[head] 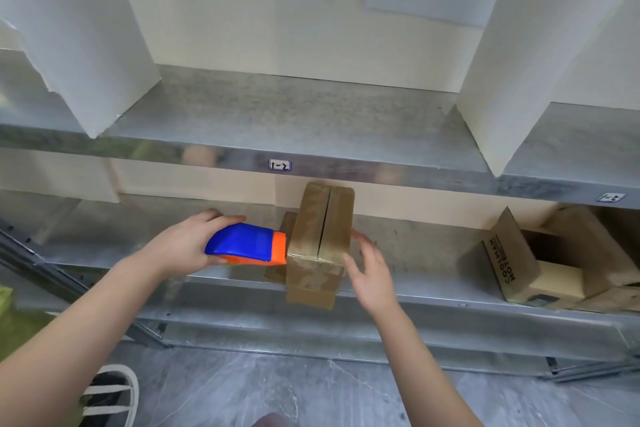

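We judge the main risk to lie with the shelf point(415, 246) and the box point(320, 239) on it. The box's near end appears to hang over the shelf's front rim, so a hard sideways push from the left could slide or tip it off toward the floor. The cause would be pressure on one face with nothing firm holding the opposite one. A lesser risk is that the tape runs crooked or wrinkles over the box's top seam if the box turns under the pull. An open carton point(516, 260) stands well to the right of the box, and we judge it too far off to get in the way. The right hand point(370, 270) is at the box's right face, fingers nearly straight and spread, gripping nothing. The fingertips are blurred, and we cannot tell whether they touch the cardboard or stop just short. If they are off it, the box has no brace. The left hand point(183, 243) is to the left of the box, fingers and thumb curled round the dispenser point(246, 243). The dispenser's orange nose is against the box's left face near the top edge.
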